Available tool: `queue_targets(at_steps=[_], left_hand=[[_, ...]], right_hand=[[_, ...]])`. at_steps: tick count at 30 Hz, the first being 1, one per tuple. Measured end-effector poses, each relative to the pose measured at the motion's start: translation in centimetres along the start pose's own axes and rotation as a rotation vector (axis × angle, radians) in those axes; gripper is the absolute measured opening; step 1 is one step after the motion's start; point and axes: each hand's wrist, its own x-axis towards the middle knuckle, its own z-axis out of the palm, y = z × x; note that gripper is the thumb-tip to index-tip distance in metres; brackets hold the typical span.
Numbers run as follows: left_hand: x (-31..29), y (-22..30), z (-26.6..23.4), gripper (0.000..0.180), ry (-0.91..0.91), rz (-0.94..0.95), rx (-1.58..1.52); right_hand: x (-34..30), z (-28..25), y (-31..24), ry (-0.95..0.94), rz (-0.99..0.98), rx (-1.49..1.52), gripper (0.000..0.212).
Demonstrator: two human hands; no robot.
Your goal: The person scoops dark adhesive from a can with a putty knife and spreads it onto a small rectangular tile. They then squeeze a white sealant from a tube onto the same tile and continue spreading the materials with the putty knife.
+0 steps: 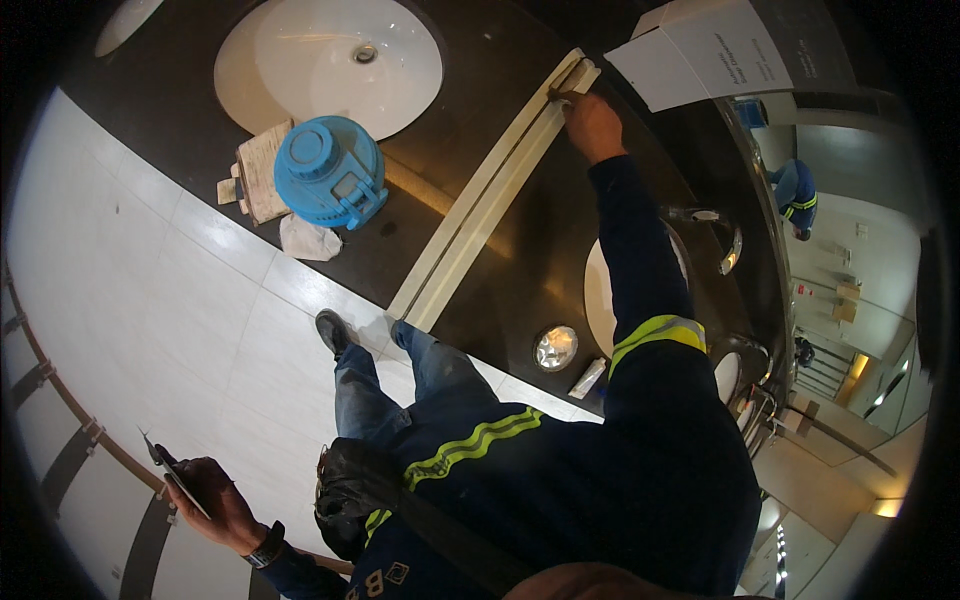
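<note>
Two long cream strips (497, 190), side by side with a dark groove between them, lie across the dark countertop, their near ends reaching past its front edge. At their far end is my right hand (595, 127), fingers closed at the groove and seemingly pinching a strip's edge; the fingertips are partly hidden. Away from the counter, at the lower left, my left hand (222, 508) is wrapped round a flat dark thing with a pale edge (186, 492). A thin pointed tip sticks out beyond the fingers; its kind is unclear.
A blue lidded jug (328, 172) stands by a white sink (250, 75), next to stained wooden pieces (262, 172) and a white cloth (309, 240). Nearer me are a shiny round metal thing (556, 348), a white tube (588, 378) and a faucet (728, 240). A white box (690, 60) sits beyond the strips.
</note>
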Motion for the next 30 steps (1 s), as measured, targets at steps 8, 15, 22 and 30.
queue_targets(at_steps=[8,15,22,30], left_hand=[[0.3,0.5,-0.6,0.021,-0.016,-0.059,-0.047],[0.4,0.2,-0.3,0.027,-0.044,-0.060,-0.022],[0.6,0.1,0.2,0.028,-0.052,-0.063,-0.016],[0.6,-0.7,2.2,0.026,0.005,-0.054,0.000]], right_hand=[[-1.8,-0.5,-1.3,0.017,-0.041,0.010,0.034],[-3.2,-0.9,-2.6,0.013,-0.050,0.044,0.032],[-3.6,-1.8,0.3,0.204,-0.067,0.188,0.027],[-5.8,-1.1,3.3,-0.119,0.606,1.555,0.034]])
